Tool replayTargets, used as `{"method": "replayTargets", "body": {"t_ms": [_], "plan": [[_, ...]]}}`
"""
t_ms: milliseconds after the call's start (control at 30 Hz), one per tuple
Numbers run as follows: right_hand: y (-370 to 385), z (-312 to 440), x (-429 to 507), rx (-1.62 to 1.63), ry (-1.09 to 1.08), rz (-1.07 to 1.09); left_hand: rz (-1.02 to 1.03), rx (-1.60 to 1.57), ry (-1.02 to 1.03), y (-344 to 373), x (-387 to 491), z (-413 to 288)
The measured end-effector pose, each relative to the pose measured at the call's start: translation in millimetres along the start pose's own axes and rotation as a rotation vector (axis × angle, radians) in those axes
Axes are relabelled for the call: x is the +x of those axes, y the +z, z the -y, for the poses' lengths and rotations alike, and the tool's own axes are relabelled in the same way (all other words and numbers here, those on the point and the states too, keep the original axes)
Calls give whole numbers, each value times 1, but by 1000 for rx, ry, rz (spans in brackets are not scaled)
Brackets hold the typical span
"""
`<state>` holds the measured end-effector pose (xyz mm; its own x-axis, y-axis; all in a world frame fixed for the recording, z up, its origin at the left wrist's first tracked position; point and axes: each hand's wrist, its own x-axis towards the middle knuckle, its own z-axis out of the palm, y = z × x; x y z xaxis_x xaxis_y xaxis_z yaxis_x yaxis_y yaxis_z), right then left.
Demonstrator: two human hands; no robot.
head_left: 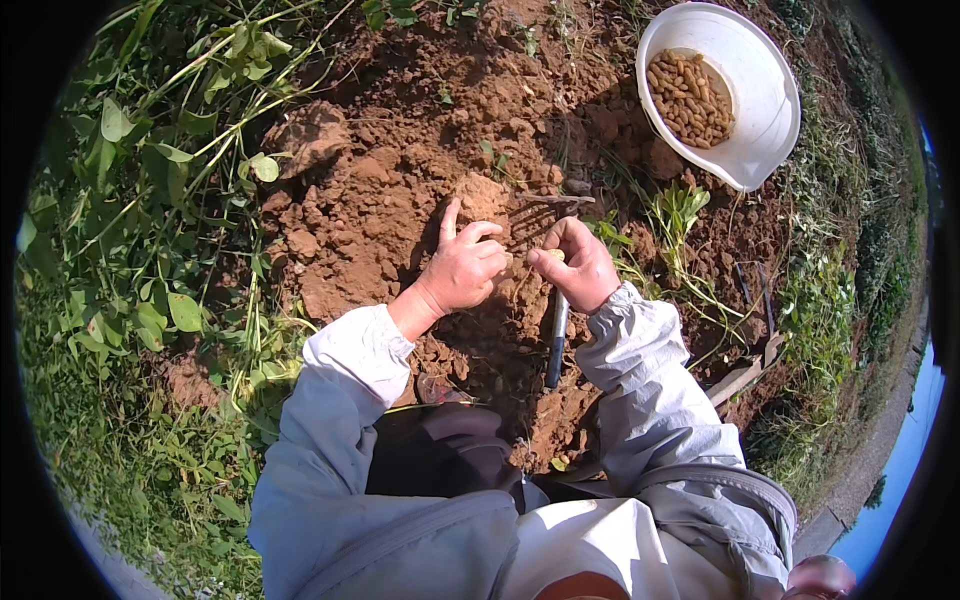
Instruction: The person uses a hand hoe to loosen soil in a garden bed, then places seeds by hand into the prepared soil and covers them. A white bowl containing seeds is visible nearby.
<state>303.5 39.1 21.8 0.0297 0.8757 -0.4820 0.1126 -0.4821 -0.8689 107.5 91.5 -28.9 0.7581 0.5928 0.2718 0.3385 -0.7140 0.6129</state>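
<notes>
My right hand [579, 264] pinches a small pale peanut pod [556, 254] between thumb and fingers. Just left of it, my left hand [466, 268] hovers over the soil, its index finger stretched out beside a large clod [481, 198] and the other fingers bent. I see nothing held in it, though its thumb and palm are hidden. A hand rake lies beneath my right hand, with its handle [557, 345] towards me and its metal head [559, 199] beyond the fingers. Part of the rake is covered by that hand.
A white plastic bucket [761, 97] stands at upper right, with many peanuts [690, 99] at its bottom. Leafy plants [150, 225] crowd the left side. Broken reddish soil [360, 217] spreads ahead. An uprooted green plant [679, 217] and a wooden piece [739, 379] lie to the right.
</notes>
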Motion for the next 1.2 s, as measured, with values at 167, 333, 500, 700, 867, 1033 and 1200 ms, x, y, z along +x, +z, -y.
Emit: {"method": "replayTargets", "body": {"t_ms": [167,333,500,700,867,1033,1200], "plan": [[-9,7,-5,-136,-21,31,112,-417,171,-14,3,-37],[-81,39,33,692,-136,-381,320,-735,373,-13,-18,-90],[-113,-1,-6,283,93,-448,-193,-230,-356,-20,6,-3],[6,-83,-81,-767,457,9,-130,-518,-652,16,6,65],[-1,-87,-97,-10,596,-242,41,-55,-209,21,-27,-4],[-38,-17,-116,238,375,-173,139,-143,33,26,-39,-35],[-64,121,-71,571,-472,-167,347,-223,196,32,-35,-66]]}}
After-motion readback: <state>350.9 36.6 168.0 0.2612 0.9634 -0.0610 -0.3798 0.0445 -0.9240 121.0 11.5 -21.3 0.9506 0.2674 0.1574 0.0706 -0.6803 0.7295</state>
